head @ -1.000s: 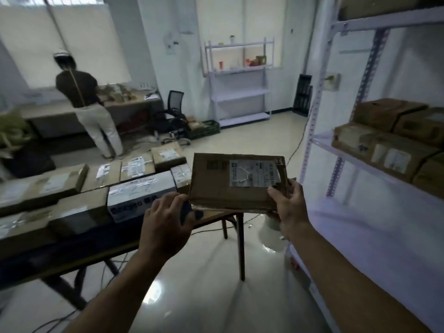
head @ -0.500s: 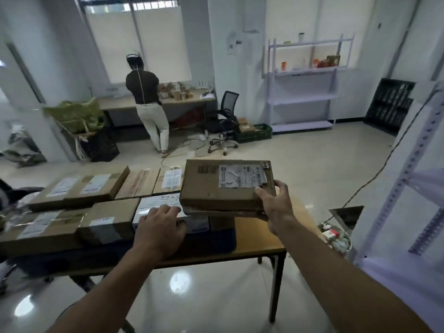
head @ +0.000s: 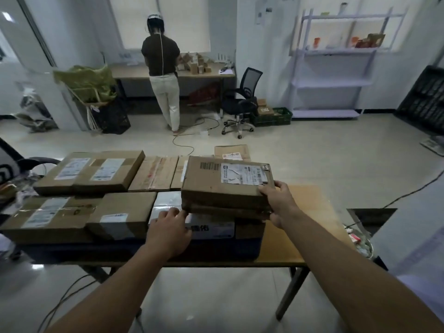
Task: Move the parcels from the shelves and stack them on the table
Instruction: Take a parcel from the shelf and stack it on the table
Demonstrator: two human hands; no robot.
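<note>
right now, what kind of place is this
Probably a small parcel sorting or storage room: labelled cardboard parcels cover the table, one parcel gripped in the right hand; metal shelving stands at the back, and another person works at a desk of small boxes.

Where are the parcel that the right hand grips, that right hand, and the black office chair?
parcel [head: 209, 186]: head view, bare cardboard of its top face.
right hand [head: 280, 200]: head view, back of the hand at the parcel's near right corner.
office chair [head: 249, 79]: head view, mesh backrest.
</note>
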